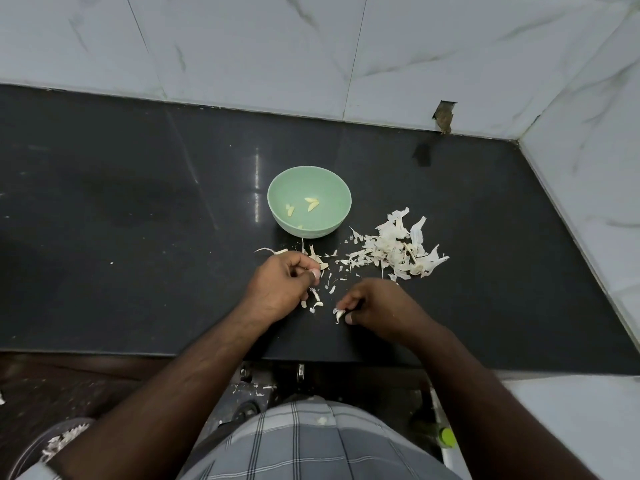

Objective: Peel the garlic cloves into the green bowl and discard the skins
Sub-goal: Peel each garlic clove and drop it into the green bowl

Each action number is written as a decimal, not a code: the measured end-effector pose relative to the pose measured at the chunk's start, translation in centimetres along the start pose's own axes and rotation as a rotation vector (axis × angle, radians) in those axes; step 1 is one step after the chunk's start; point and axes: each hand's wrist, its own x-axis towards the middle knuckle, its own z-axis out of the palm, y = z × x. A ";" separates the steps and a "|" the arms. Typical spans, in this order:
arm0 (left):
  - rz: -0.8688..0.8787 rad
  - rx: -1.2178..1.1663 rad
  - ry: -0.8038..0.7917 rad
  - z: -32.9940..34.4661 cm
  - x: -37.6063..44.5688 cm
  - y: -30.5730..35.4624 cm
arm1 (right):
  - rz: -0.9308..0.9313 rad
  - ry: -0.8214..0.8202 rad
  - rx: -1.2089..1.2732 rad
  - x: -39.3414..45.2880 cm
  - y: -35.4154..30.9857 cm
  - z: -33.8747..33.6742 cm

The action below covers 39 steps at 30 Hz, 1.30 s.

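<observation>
Both bare forearms reach far from near edge, converging toward centre. Left hand (278,284) knuckles up, fingers curled under, thumb tip pressed to fingertips in pinch. Right hand (375,304) sits nearer, just right of left, apart from it, fingers curled, thumb and forefinger pinched together at leftward tip.

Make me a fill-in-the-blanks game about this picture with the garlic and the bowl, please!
1. The peeled cloves lie inside the ____ bowl.
2. The big pile of skins lies on the ____ countertop.
3. The garlic clove is pinched by the ____ hand.
4. The left hand rests on the counter, nearer to the person than the ____.

Missing words: green; black; right; bowl
</observation>
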 end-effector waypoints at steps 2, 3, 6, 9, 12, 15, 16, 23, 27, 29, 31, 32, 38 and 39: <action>0.002 -0.001 -0.006 0.3 -0.1 0.2 | -0.025 0.035 -0.020 -0.1 0.3 0.7; 0.004 -0.001 -0.009 0.4 -0.1 0.4 | -0.039 0.054 -0.046 0.0 0.3 1.0; 0.013 0.009 -0.014 0.7 -0.1 0.4 | -0.051 0.122 -0.100 0.1 -0.1 1.6; 0.018 0.001 -0.015 0.8 -0.1 0.2 | -0.028 0.189 -0.053 0.3 -0.8 1.4; 0.017 -0.003 -0.010 0.6 -0.2 0.1 | -0.009 0.112 -0.083 0.3 -1.2 0.6; 0.025 -0.007 -0.005 0.5 -0.3 0.0 | -0.045 0.068 -0.141 0.2 -0.9 0.8; 0.026 -0.006 -0.006 0.5 -0.3 0.0 | -0.053 0.093 -0.151 0.2 -0.7 1.2; 0.032 0.013 -0.015 0.4 -0.3 0.2 | -0.032 0.238 -0.028 0.6 -1.1 1.9; 0.024 -0.070 -0.089 0.5 -0.5 0.6 | -0.053 0.358 0.297 1.0 -1.8 1.3; 0.024 -0.135 -0.066 0.6 -0.6 0.9 | -0.065 0.375 0.457 1.1 -2.0 1.0; 0.016 -0.220 -0.039 0.4 -0.7 1.3 | -0.074 0.390 0.600 1.2 -2.3 0.8; 0.004 -0.259 -0.042 0.4 -0.7 1.4 | -0.078 0.401 0.642 1.3 -2.3 0.7; -0.060 -0.399 -0.071 0.6 -0.8 2.0 | -0.086 0.458 0.647 1.4 -2.8 0.6; -0.069 -0.421 -0.074 0.6 -0.9 2.0 | -0.080 0.465 0.647 1.5 -2.9 0.6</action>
